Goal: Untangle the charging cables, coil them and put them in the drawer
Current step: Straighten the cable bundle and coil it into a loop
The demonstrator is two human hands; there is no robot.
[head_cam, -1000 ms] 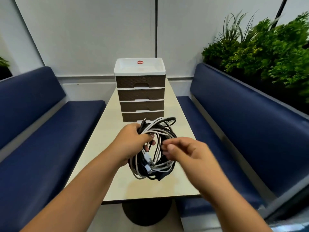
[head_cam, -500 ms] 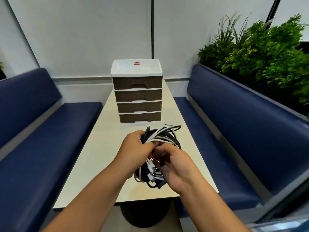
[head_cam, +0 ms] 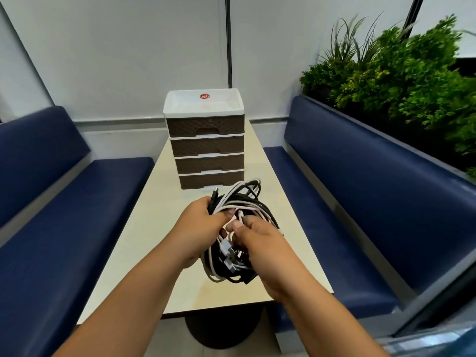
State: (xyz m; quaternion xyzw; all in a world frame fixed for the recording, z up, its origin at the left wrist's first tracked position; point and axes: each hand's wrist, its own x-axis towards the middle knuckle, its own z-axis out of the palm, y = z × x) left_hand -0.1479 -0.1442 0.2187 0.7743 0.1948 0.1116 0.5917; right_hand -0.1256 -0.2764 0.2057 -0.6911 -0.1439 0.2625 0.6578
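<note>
Task barely begun. Cable bundle (head_cam: 239, 228), black and white strands still tangled, held above surface (head_cam: 154, 228), just in front of drawer unit (head_cam: 206, 140). Left hand (head_cam: 198, 228) grip clenched round bundle; right hand (head_cam: 265, 248) pinches white strand. All drawers closed. Untangling, coiling, stowing all remain.

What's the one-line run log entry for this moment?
phase: untangling | left hand: grips cable bundle | right hand: pinches a white strand | drawer unit: all drawers closed | coiled: none
</note>
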